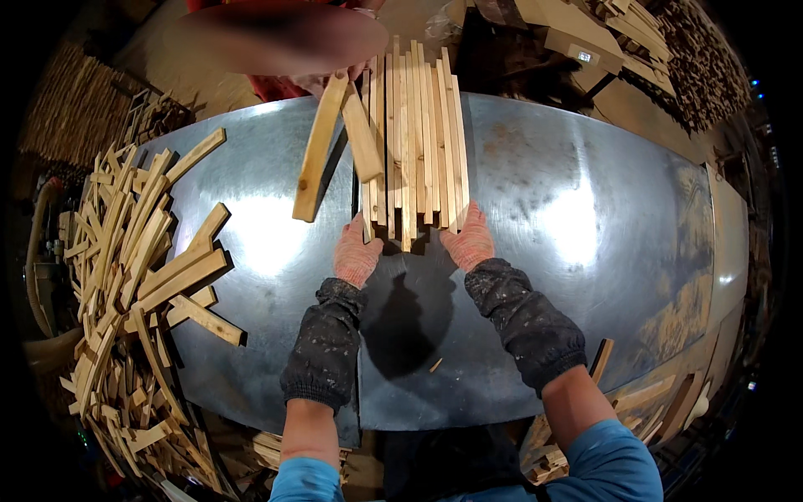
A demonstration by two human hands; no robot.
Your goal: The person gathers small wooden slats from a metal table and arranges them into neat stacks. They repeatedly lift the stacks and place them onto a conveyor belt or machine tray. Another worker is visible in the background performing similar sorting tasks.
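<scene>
A row of narrow wooden strips (418,142) lies side by side on the metal table, pointing away from me with uneven near ends. My left hand (357,258), in a pinkish knit glove, presses the near left side of this row. On its near right side sits my right hand (469,243), gloved alike, so the row is clasped between both. Some fingertips are hidden against the wood. Across the table a co-worker in red has hands on two boards, a longer board (318,159) tilted outward and a shorter board (361,138) touching the row's left side.
A large tangled heap of wooden offcuts (125,251) covers the table's left side and spills down. A seam runs down the metal table (535,335). A small wood chip (435,366) lies near me. Stacked wood (707,63) stands at the far right.
</scene>
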